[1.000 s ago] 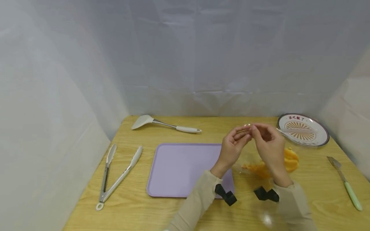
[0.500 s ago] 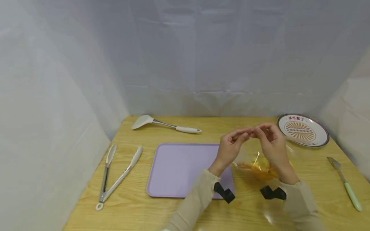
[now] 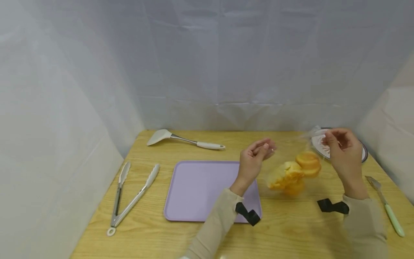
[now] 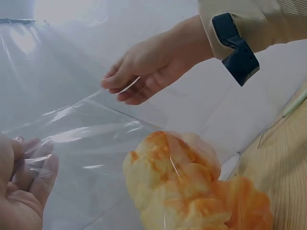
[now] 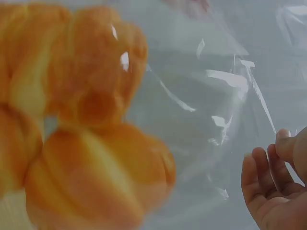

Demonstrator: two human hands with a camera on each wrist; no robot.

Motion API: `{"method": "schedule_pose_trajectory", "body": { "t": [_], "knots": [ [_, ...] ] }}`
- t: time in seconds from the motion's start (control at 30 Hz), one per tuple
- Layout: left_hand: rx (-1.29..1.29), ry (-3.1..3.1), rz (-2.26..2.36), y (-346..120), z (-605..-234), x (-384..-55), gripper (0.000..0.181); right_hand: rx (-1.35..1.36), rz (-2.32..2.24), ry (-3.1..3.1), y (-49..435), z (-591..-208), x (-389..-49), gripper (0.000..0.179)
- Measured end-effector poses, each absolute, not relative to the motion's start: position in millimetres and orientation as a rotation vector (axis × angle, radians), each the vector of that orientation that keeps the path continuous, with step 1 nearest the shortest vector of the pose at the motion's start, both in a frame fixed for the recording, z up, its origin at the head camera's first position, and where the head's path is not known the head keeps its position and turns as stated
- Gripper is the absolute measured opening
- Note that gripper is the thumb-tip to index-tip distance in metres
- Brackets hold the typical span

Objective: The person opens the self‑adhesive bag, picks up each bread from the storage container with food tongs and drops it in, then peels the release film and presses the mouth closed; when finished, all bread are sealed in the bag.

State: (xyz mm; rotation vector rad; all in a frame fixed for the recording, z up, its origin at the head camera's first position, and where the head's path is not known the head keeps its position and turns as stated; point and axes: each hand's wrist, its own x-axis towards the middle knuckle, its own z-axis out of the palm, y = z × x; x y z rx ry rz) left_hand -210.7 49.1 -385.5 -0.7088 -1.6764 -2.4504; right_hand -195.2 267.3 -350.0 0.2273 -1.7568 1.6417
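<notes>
A clear plastic bag (image 5: 220, 96) is stretched between my two hands, with several golden-brown bread rolls (image 3: 308, 163) inside. The rolls hang above the table, right of the purple tray. My left hand (image 3: 252, 163) pinches the left side of the bag's edge between thumb and fingers. On the other side, my right hand (image 3: 346, 158) pinches the bag's edge in front of the plate. In the left wrist view, the film runs taut from the right hand (image 4: 153, 64) toward the left hand (image 4: 24, 191), partly covering the left fingers.
A purple tray (image 3: 203, 190) lies on the wooden table (image 3: 145, 237). Open tongs (image 3: 136, 198) lie at the left, a pale turner (image 3: 184, 138) behind the tray. A patterned plate (image 3: 363, 153) is at the back right; a green-handled utensil (image 3: 389, 212) lies nearer.
My hands, close together before, have spread apart; the right moved far to the right, the left slightly left. The bag's edge is stretched between them, and the rolls show more openly.
</notes>
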Motion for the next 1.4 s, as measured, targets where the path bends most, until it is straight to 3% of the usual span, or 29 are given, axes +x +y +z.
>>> {"method": "schedule_pose_trajectory", "body": {
  "t": [0.13,0.33,0.73,1.1,1.4],
  "knots": [
    [-0.706,-1.682,-2.427,47,-387,-212,0.032,0.102,1.723,-1.702,285,-352,-194,0.017],
    [-0.736,-1.638,-2.413,47,-388,-216,0.031,0.399,2.036,-1.371,301,-355,-184,0.009],
    [-0.77,-1.654,-2.4,49,-389,-217,0.03,0.437,2.081,-1.527,308,-353,-164,0.018],
    [-0.793,-1.666,-2.407,51,-393,-218,0.029,0.151,1.924,-1.575,313,-356,-165,0.016],
    [-0.83,-1.678,-2.352,52,-391,-217,0.03,-0.111,1.634,-1.543,345,-364,-161,0.017]
  ]
}}
